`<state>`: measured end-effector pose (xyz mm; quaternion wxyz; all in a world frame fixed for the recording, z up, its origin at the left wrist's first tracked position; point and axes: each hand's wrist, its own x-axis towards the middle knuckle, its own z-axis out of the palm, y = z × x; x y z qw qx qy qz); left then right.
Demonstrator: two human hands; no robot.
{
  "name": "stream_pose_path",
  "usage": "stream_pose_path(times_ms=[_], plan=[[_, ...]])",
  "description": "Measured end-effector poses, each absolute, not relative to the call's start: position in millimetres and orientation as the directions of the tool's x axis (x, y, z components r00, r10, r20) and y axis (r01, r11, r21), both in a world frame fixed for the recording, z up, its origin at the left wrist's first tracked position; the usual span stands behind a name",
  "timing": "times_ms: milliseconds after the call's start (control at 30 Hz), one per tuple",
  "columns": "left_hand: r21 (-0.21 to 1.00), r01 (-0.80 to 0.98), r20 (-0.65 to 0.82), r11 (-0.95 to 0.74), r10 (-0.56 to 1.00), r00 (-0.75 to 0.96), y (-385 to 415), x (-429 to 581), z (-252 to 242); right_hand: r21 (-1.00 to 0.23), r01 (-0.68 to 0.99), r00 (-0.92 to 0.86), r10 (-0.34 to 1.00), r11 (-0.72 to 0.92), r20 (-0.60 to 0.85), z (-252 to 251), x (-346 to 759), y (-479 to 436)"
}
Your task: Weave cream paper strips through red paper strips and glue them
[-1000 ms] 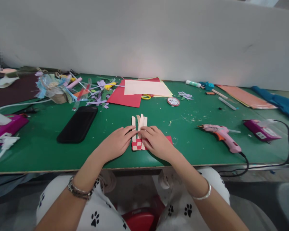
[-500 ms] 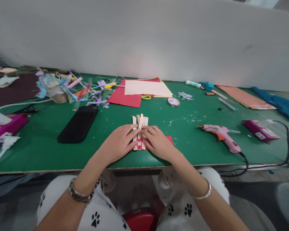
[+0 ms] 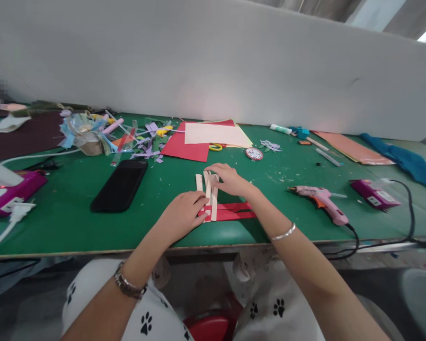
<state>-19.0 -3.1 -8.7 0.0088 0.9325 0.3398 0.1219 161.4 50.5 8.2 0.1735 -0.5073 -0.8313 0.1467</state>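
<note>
Cream paper strips (image 3: 215, 204) stand lengthwise across red paper strips (image 3: 234, 210), woven together at the left end, flat on the table near its front edge. My left hand (image 3: 184, 213) lies over the left side of the weave, its fingers and thumb closed down on the strips and hiding part of them. Over the far ends of the cream strips is my right hand (image 3: 230, 181), fingers bent and pinched on one strip's tip. The red strips run out to the right, beneath my right forearm.
A black phone (image 3: 119, 185) lies left of my hands. Behind are red sheets (image 3: 188, 150), a cream sheet (image 3: 213, 133), yellow-handled scissors (image 3: 216, 147) and purple scraps (image 3: 147, 147). A pink glue gun (image 3: 321, 196) and purple power strip (image 3: 374, 193) with cables sit right.
My right hand has moved up from the woven part to the far ends of the cream strips, uncovering the red strips. My left hand stays on the weave. The view has shifted slightly.
</note>
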Motion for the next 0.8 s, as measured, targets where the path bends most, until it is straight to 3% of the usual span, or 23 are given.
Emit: stream_pose_path(times_ms=[267, 467, 667, 800], plan=[[0.087, 0.625, 0.234, -0.776, 0.625, 0.744, -3.0, -20.5, -12.3, -0.53, 0.734, -0.448, 0.889, 0.423, 0.09, 11.7, 160.0, 67.2], [0.074, 0.619, 0.207, -0.782, 0.619, 0.757, -2.3, -19.3, -12.4, -0.517, 0.737, -0.432, 0.892, 0.435, 0.135, 23.4, 160.5, 54.4], [0.071, 0.596, 0.201, -0.8, 0.597, 0.777, -2.1, -19.0, -10.0, -0.2, 0.779, -0.516, 0.79, 0.594, 0.331, 31.2, 153.6, 33.7], [0.084, 0.592, 0.19, -0.802, 0.596, 0.78, -1.6, -18.9, -9.6, -0.07, 0.795, -0.554, 0.769, 0.603, 0.32, 29.9, 153.1, 31.1]])
